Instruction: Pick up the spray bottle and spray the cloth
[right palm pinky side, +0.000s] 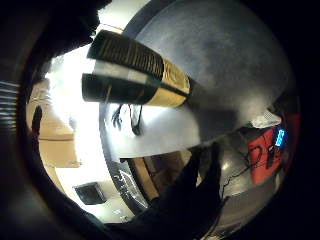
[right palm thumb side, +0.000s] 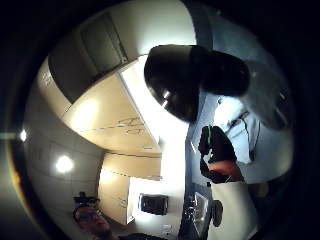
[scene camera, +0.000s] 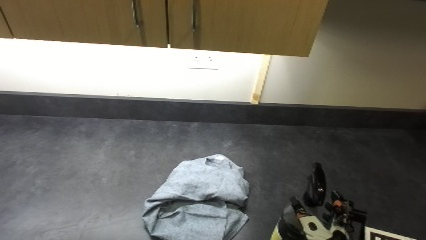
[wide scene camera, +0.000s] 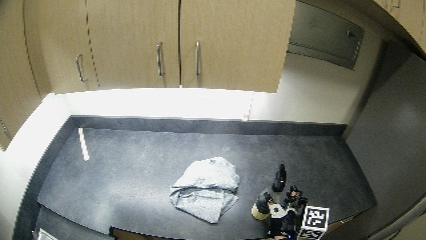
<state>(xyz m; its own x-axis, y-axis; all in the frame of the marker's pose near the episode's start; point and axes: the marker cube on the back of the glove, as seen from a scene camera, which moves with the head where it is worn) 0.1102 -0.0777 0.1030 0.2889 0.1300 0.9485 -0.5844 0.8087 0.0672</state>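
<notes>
Grey cloth (scene camera: 198, 202) lies crumpled on the dark countertop (scene camera: 80, 160) in my outside view, near the front edge and a little right of centre. To its right, close by but apart from it, my gloved right hand (scene camera: 313, 220) shows at the near right corner, with the dark spray bottle's (scene camera: 315, 185) top standing upright above it; from here I cannot tell how the fingers sit on it. Beyond the counter a bright wall strip runs under wooden cabinets (scene camera: 166, 22). In the wide outside view the cloth (wide scene camera: 205, 188) sits mid-counter toward the near side, the spray bottle (wide scene camera: 279, 178) stands to its right, and my hand (wide scene camera: 283, 207) is just near of the bottle at the counter's edge; a pale strip (wide scene camera: 83, 144) lies on the far left of the counter, well apart from everything else. In the little-finger-side palm view the bottle (right palm pinky side: 137, 70) fills much of the picture, a dark ribbed part with a gold-coloured band beside it, lying across the view over the grey counter (right palm pinky side: 225, 55); a black gloved finger (right palm pinky side: 192, 200) shows at the edge, but I cannot tell whether it touches the bottle. In the thumb-side palm view a dark rounded shape (right palm thumb side: 185, 80), close to the palm, blocks the middle; I cannot tell whether it is bottle or glove. Behind it are cabinets (right palm thumb side: 110, 110) and ceiling lights.
</notes>
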